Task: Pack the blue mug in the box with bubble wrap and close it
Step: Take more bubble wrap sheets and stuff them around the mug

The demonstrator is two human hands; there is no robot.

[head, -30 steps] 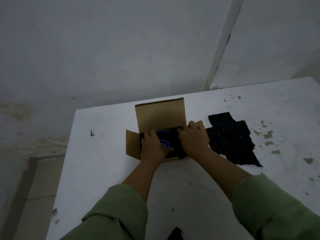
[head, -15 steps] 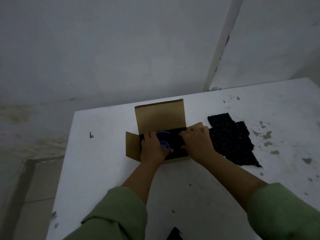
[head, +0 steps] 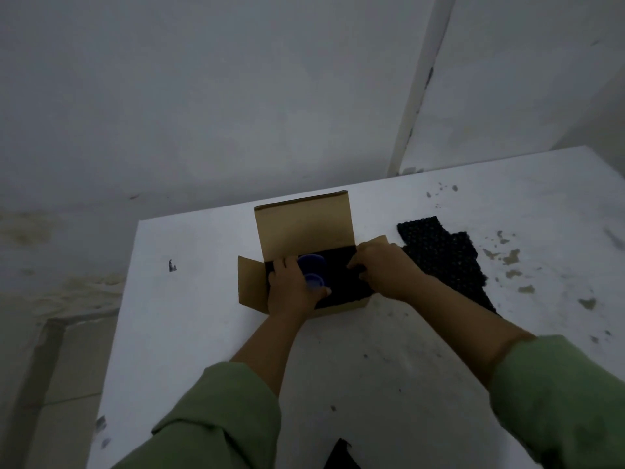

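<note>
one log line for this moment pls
left hand: on blue mug in box | right hand: on black bubble wrap | lid: open

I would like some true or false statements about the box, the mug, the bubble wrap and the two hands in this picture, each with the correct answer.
1. The blue mug is inside the cardboard box. True.
2. The box's back flap is folded shut over the mug. False: it stands up, and the box is open.
3. The left hand is at the mug inside the box. True.
4. The bubble wrap in the box is white. False: it is black.
5. A loose bubble wrap sheet lies on the table, right of the box. True.
6. The right hand rests flat on the table, away from the box. False: it is at the box's right side.
</note>
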